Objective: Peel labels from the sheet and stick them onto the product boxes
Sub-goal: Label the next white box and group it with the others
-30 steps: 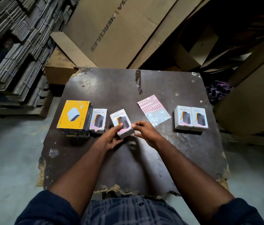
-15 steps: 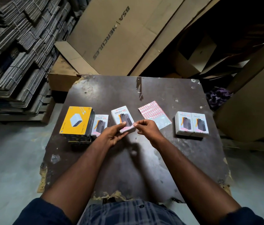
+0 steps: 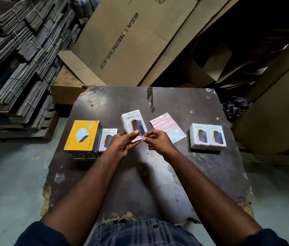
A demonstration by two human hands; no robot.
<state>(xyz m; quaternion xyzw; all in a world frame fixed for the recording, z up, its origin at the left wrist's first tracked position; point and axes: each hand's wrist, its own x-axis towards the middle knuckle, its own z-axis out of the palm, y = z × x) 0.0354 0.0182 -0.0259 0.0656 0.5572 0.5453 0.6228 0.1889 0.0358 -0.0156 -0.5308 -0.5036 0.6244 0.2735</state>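
Note:
My left hand (image 3: 124,142) grips a white "Halley 20K" product box (image 3: 133,122) by its near end, tilted up above the dark table (image 3: 140,183). My right hand (image 3: 157,141) pinches a small pink label (image 3: 142,138) right at the box's near edge. The label sheet (image 3: 166,126), pink stickers at its far part and bare backing nearer, lies flat just right of my hands. Another white Halley box (image 3: 109,139) lies left, partly hidden behind my left hand. Two more Halley boxes (image 3: 208,136) sit side by side at the right.
A yellow box (image 3: 82,137) stands on a darker one at the table's left. Large flattened cardboard cartons (image 3: 122,39) lean behind the table, bundled cardboard stacks (image 3: 15,59) rise at left, and a big brown carton (image 3: 273,112) crowds the right edge.
The held box has risen and tilted more upright, its front now facing me. My right hand stays at its near edge with the label pinched.

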